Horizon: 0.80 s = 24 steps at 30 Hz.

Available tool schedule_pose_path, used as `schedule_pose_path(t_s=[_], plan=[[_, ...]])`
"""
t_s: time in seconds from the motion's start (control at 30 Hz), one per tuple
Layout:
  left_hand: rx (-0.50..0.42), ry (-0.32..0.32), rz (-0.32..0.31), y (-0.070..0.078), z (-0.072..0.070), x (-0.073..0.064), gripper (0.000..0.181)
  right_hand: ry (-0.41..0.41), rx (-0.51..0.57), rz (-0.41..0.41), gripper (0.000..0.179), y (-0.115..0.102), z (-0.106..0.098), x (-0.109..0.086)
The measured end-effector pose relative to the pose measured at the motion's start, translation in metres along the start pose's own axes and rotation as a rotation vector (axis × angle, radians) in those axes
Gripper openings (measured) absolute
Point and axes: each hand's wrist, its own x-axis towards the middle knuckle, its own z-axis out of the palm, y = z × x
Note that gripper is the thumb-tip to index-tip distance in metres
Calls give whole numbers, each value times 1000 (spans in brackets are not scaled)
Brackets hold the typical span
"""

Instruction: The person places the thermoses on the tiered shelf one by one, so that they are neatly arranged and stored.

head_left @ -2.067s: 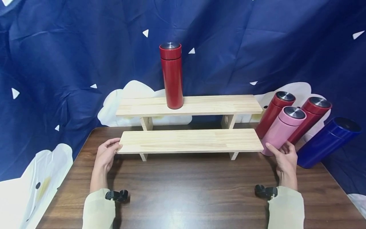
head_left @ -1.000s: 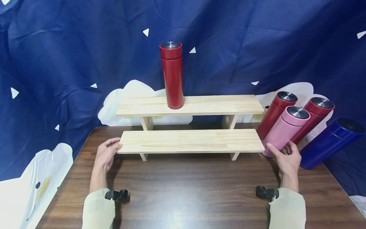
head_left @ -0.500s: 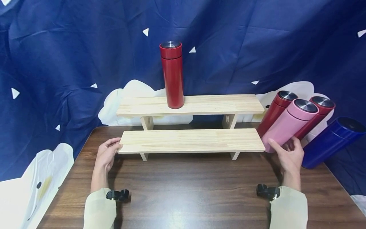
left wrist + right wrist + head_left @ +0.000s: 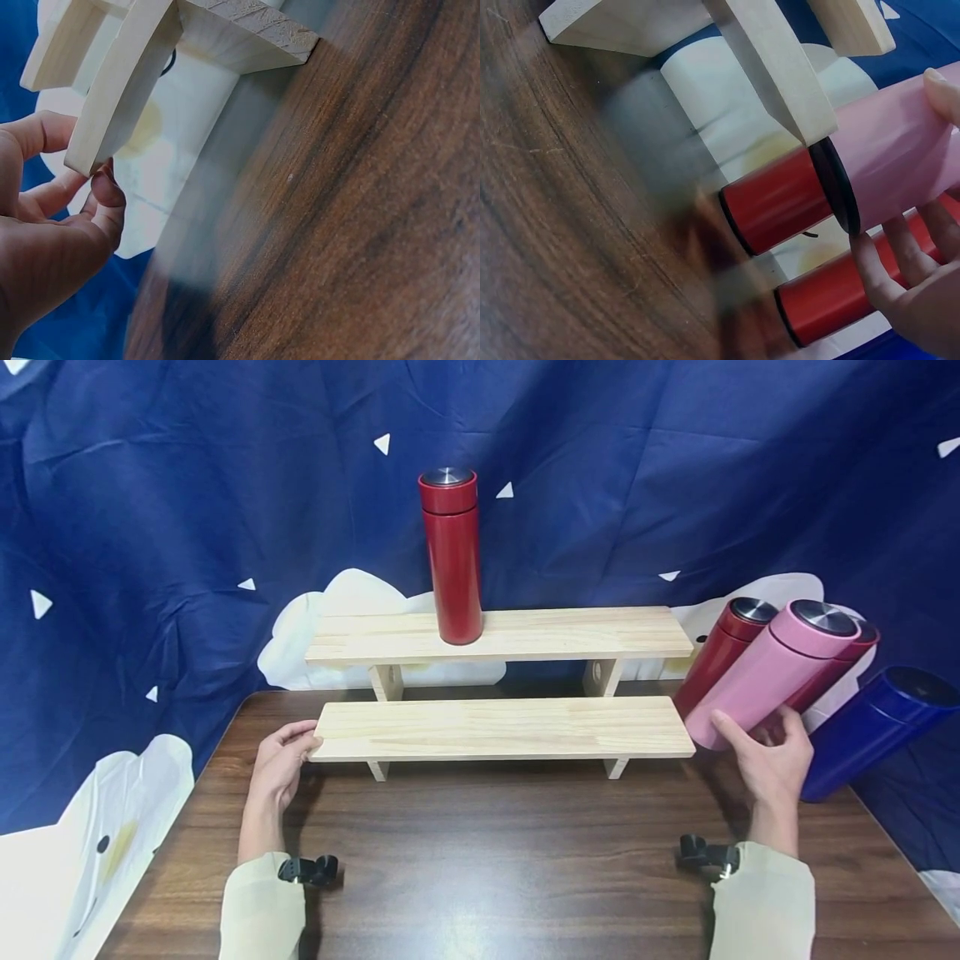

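Note:
My left hand pinches the left end of the lower board of a two-tier wooden shelf; the left wrist view shows thumb and fingers at the board's corner. A pink thermos bottle is in my right hand, which grips it near the base. In the right wrist view its dark-rimmed bottom hangs above the table, close to the lower board's right end. One red thermos bottle stands upright on the upper board.
Behind the pink bottle stand two more red bottles, the farther one partly covered by it. A blue bottle stands right of my right hand. Brown wooden tabletop extends in front of the shelf, and a dark blue patterned cloth hangs behind.
The pink bottle has risen off the table in my right hand and shifted slightly right, now covering more of the farther red bottle. My left hand stays at the shelf's end.

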Motion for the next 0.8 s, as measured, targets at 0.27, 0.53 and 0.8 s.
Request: schedule_pose_path(t_s=[0.27, 0.53, 0.8], plan=[[-3, -1, 0, 0, 0, 1, 43, -8, 43, -17, 63, -11, 4, -1], [9, -4, -8, 0, -2, 0, 45, -42, 155, -60, 58, -22, 18, -3], [16, 6, -10, 0, -1, 1, 44, -65, 233, -64, 53, -30, 33, -10]])
